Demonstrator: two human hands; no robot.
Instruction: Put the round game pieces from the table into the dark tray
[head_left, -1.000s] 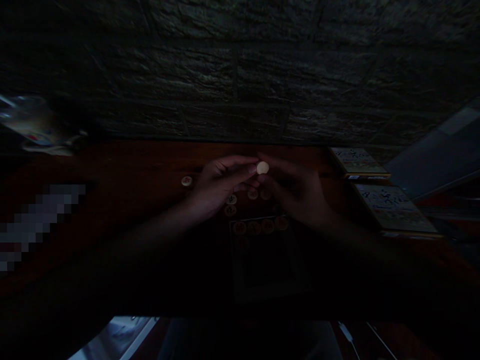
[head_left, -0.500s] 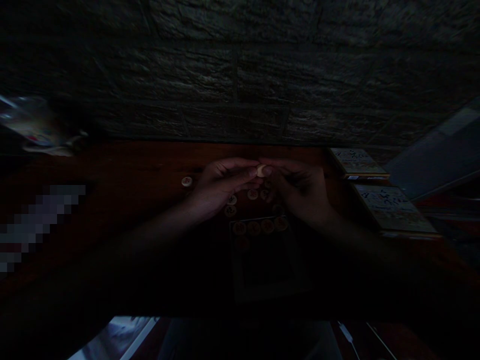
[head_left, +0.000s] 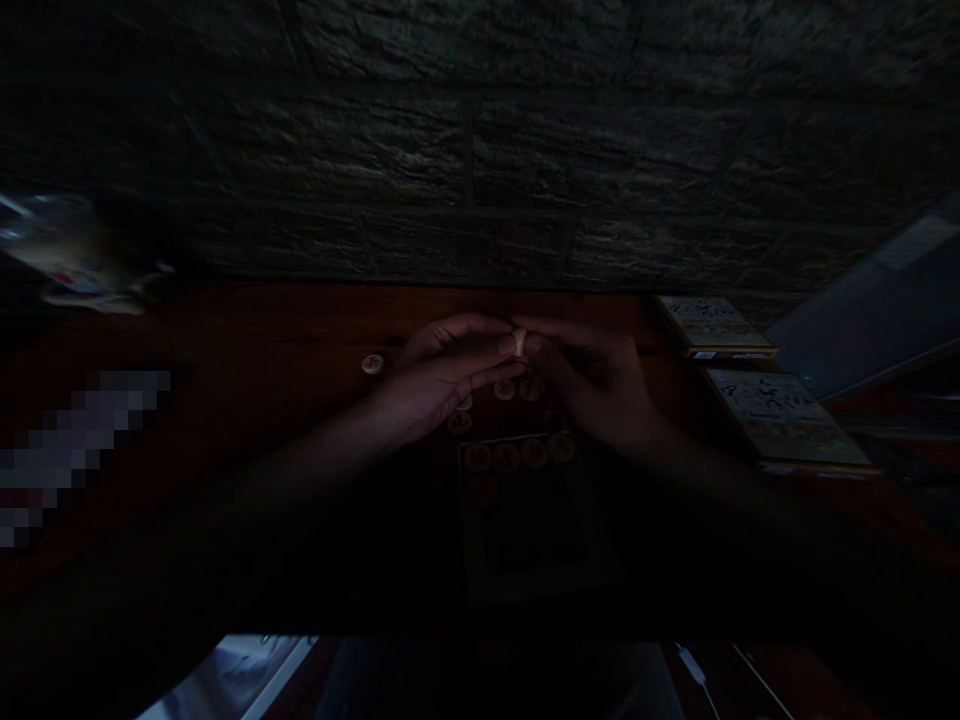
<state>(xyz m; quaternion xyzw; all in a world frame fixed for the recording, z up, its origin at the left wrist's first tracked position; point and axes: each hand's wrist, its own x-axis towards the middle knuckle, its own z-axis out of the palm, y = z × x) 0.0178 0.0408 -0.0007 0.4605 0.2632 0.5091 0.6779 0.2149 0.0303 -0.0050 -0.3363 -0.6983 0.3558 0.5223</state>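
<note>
Between the fingertips of my left hand (head_left: 450,370) and my right hand (head_left: 596,375) is a pale round Chinese chess piece (head_left: 519,343), gripped by both above the table. Loose chess pieces lie under and around the hands, such as one marked in red (head_left: 504,389) and one with a dark character (head_left: 459,422). Another red-marked piece (head_left: 373,364) rests alone left of my left hand. Nearer me is an open shallow box (head_left: 469,560) with a row of pieces (head_left: 535,453) along its far side and a dim reddish piece (head_left: 483,487) below that row.
Two flat printed boxes, a far one (head_left: 716,325) and a nearer one (head_left: 787,415), lie on the right of the wooden table (head_left: 300,330). A stone-block wall (head_left: 465,150) stands behind. A plastic-looking container (head_left: 67,250) is at far left. The scene is very dark.
The held piece has turned slightly between my fingertips. My left fingers have shifted and now cover more of a loose piece beneath. The other pieces stay where they were.
</note>
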